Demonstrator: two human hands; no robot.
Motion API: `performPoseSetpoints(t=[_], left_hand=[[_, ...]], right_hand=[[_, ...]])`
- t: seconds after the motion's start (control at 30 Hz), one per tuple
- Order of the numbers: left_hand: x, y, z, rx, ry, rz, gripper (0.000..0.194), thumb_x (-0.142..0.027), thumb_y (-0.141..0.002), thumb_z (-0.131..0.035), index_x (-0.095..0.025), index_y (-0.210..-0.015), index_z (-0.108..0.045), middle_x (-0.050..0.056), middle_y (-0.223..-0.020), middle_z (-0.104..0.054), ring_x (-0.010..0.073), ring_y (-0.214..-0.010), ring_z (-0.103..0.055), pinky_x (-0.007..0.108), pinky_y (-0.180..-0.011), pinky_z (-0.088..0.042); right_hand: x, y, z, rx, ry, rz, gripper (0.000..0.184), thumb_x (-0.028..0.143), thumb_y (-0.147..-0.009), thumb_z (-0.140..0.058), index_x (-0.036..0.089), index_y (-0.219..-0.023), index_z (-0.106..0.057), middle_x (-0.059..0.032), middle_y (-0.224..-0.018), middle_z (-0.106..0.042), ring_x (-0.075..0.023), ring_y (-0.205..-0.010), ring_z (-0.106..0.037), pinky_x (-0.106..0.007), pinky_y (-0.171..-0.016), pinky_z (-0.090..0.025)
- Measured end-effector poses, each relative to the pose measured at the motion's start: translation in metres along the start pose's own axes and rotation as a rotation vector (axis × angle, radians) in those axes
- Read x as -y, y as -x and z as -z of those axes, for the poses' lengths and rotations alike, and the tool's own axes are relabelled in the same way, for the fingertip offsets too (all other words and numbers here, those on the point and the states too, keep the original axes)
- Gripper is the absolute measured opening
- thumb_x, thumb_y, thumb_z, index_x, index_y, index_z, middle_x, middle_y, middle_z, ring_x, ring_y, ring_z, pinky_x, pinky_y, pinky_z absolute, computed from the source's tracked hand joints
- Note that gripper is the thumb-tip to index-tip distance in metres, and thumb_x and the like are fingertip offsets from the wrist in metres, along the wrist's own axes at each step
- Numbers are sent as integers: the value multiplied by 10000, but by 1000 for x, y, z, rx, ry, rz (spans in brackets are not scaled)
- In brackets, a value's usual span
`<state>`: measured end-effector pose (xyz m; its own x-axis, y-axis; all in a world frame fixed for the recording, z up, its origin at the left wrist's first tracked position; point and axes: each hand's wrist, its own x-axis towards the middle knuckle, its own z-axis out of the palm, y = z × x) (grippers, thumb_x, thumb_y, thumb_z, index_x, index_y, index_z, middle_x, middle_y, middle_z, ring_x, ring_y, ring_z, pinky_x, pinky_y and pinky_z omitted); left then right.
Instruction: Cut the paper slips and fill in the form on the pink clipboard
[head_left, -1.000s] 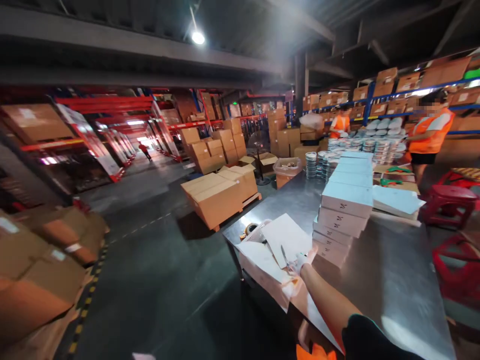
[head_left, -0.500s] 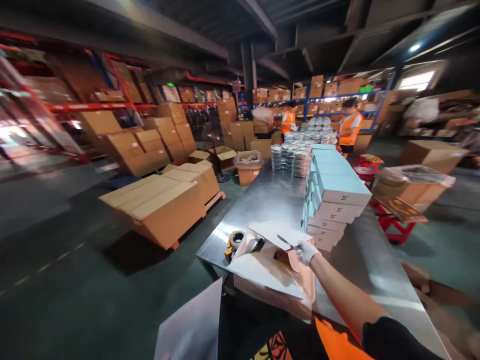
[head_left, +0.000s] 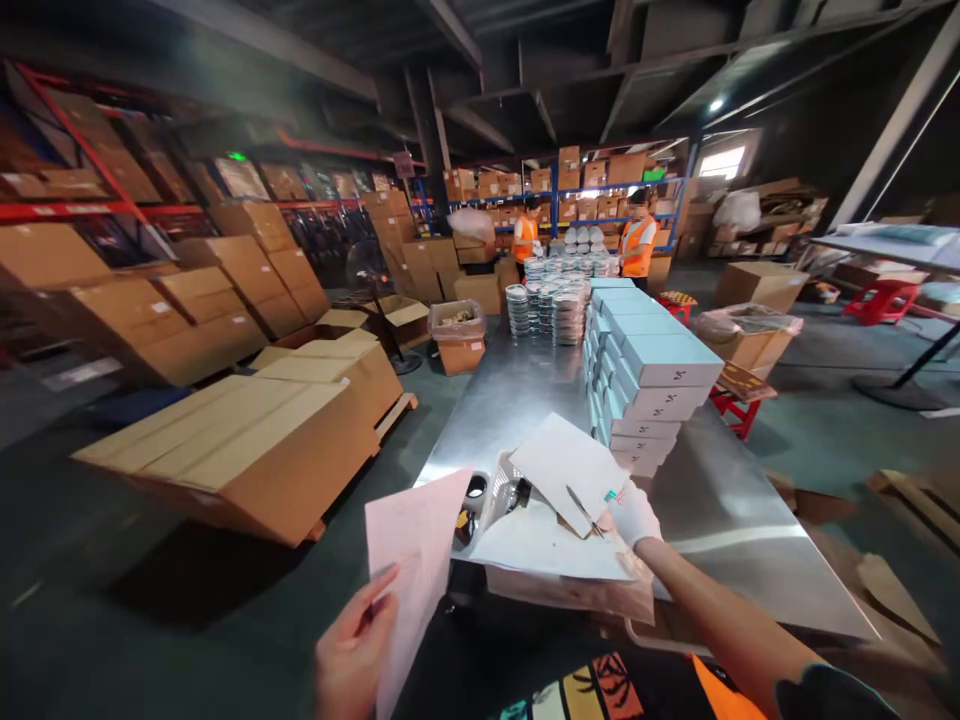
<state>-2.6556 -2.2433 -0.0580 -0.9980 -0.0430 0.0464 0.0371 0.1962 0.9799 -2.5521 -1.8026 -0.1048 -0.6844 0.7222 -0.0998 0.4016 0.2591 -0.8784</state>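
Observation:
In my bare left hand (head_left: 356, 640), thumb and fingers pinch a white sheet of paper (head_left: 420, 530) upright beside the table's near left corner. My right hand (head_left: 636, 515), in a white glove, has its fingers closed at the lower end of a slim pointed metal tool (head_left: 581, 508), possibly scissors. Under that tool is a white card (head_left: 559, 460); whether the fingers also grip its edge I cannot tell. Both are above an open box (head_left: 570, 590) with white paper (head_left: 540, 545) over it. A white plastic basket (head_left: 496, 490) and tape rolls (head_left: 475, 488) stand left of them.
Light-blue boxes (head_left: 652, 345) are stacked along the right of the metal table (head_left: 517, 385), with round tins (head_left: 566, 315) behind. Cartons on a pallet (head_left: 247, 430) stand at left. Two people in orange vests (head_left: 637, 245) are at the far end. Red stools (head_left: 739, 405) flank the right side.
My left hand has come into view, bringing its sheet up and right towards the table. The white card under the tool is turned and shows more of its face. The view has swung right.

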Motion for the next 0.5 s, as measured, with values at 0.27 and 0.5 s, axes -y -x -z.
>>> performPoseSetpoints(t=[0.27,0.5], left_hand=[[-57,14,-94,508,-11,-202,513,-555,-788,-792,-161,-1115,-817,135,-1085,-788,229,-889,-716,291,-813,-593],[-98,66,-147,669,432,31,1093,-406,-842,-840,-325,-1682,-147,77,-1158,-741,206,-986,-721,312,-880,-582]], right_hand=[[123,24,18,291,198,1027,941,358,-734,-810,113,-1566,-445,-220,-1668,-326,-378,-1563,-278,-579,-1285,-211],[130,3,78,533,8,862,144,279,-893,-649,166,-881,-737,-54,-916,-749,-183,-838,-680,-274,-777,-534]])
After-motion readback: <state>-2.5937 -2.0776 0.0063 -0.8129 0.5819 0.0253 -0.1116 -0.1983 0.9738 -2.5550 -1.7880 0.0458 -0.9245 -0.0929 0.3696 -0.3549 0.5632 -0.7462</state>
